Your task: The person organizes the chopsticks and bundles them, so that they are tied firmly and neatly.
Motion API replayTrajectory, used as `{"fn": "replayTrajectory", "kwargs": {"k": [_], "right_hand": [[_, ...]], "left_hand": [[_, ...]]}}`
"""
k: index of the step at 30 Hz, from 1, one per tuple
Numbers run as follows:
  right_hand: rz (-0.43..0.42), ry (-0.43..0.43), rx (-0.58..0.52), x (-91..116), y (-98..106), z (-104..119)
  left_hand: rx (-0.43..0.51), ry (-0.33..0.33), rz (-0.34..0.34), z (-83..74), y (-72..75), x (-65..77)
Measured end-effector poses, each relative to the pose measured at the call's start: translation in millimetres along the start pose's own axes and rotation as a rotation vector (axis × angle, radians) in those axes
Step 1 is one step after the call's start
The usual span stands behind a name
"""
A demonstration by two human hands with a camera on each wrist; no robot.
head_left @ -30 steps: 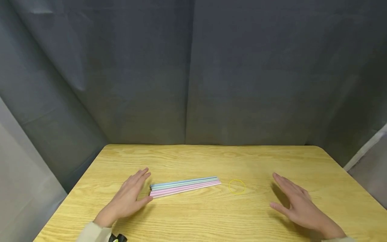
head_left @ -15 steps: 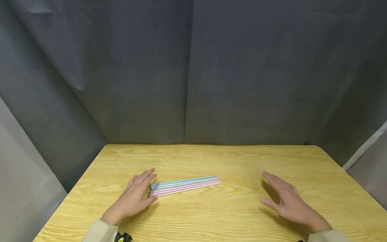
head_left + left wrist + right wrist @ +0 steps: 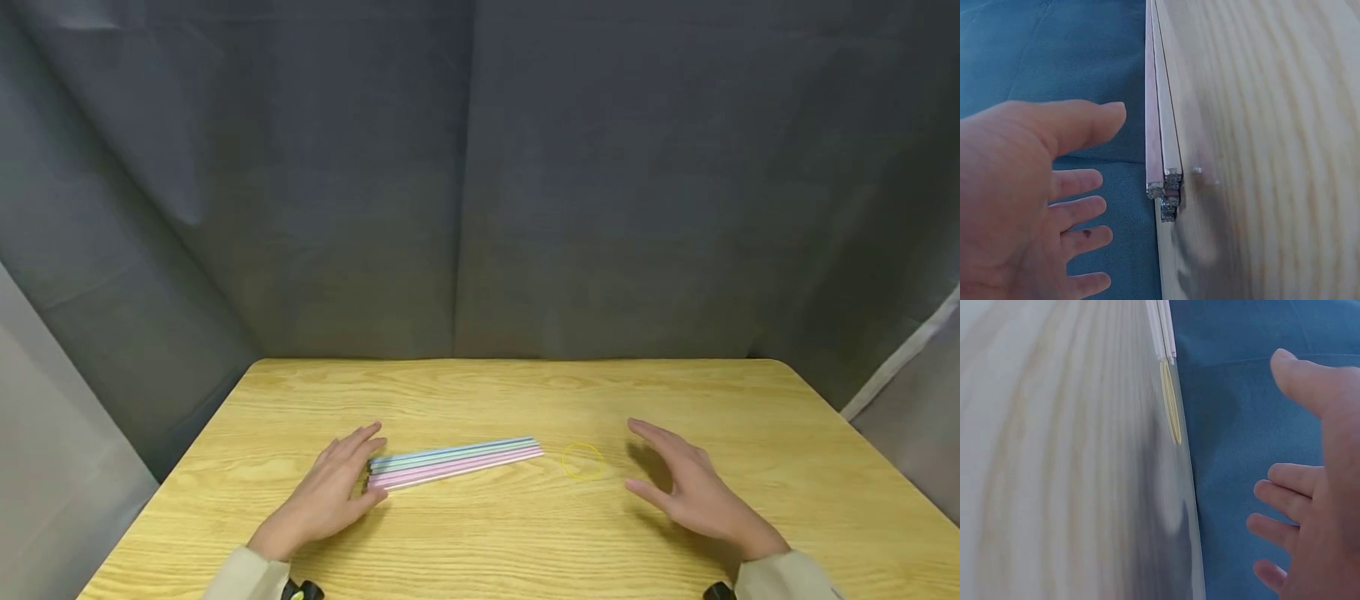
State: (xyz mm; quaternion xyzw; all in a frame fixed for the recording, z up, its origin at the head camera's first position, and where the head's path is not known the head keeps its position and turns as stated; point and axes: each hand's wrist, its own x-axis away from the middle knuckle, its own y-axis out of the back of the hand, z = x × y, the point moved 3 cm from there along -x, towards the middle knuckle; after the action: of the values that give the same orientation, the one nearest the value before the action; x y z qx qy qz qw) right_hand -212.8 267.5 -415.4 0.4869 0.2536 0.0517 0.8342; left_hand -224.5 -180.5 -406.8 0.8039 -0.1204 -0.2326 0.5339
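Note:
Several long thin sticks point(image 3: 457, 463) in blue, green, pink and white lie side by side on the table. Dark ends face left in the head view, and the left wrist view shows those stick ends point(image 3: 1169, 197) as silvery and speckled. My left hand point(image 3: 322, 496) hovers beside them, thumb and fingers spread and holding nothing. Right of the sticks lies a thin yellow rubber band point(image 3: 582, 462), also visible as a yellow loop point(image 3: 1171, 403) in the right wrist view. Beyond the band, my right hand point(image 3: 693, 493) hovers with thumb and fingers apart, holding nothing.
The wooden table point(image 3: 495, 542) has rounded far corners. A dark grey curtain point(image 3: 600, 183) hangs behind it, with lighter panels point(image 3: 52, 442) at the sides. Sleeves and dark wrist gear show at the front.
My right hand has moved left, closer to the rubber band. My left hand has shifted slightly right, toward the ends of the sticks. The sticks and band lie as before.

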Motion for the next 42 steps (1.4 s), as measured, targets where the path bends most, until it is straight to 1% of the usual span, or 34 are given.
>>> {"fn": "replayTrajectory", "kwargs": {"k": [7,12,15,20,26,31,39,42], "right_hand": [[0.011,0.022,-0.026,-8.9,-6.7,5.2],[0.015,0.042,-0.048,-17.6,-13.4,8.7],[0.027,0.050,-0.055,-21.7,-16.0,10.4],[0.039,0.044,-0.054,-26.6,-17.5,11.0],[0.052,0.050,-0.070,-31.6,-24.1,12.5],[0.059,0.040,-0.072,-35.5,-28.5,14.4],[0.076,0.037,-0.107,-41.8,-33.6,19.0],[0.086,0.031,-0.124,-43.8,-36.7,19.4]], "left_hand": [[0.002,-0.017,0.006,-0.4,-2.2,-4.4],[0.024,-0.002,0.029,-0.1,-2.8,-4.7],[0.043,0.004,0.029,-0.6,-3.0,-4.4],[0.056,-0.008,0.019,-1.2,-6.9,-6.8],[0.063,0.000,0.022,1.3,-9.3,-7.5],[0.070,-0.018,0.020,2.5,-10.3,-9.8],[0.086,-0.016,0.028,3.9,-11.7,-11.5],[0.080,-0.026,0.018,4.1,-11.9,-10.9]]}}
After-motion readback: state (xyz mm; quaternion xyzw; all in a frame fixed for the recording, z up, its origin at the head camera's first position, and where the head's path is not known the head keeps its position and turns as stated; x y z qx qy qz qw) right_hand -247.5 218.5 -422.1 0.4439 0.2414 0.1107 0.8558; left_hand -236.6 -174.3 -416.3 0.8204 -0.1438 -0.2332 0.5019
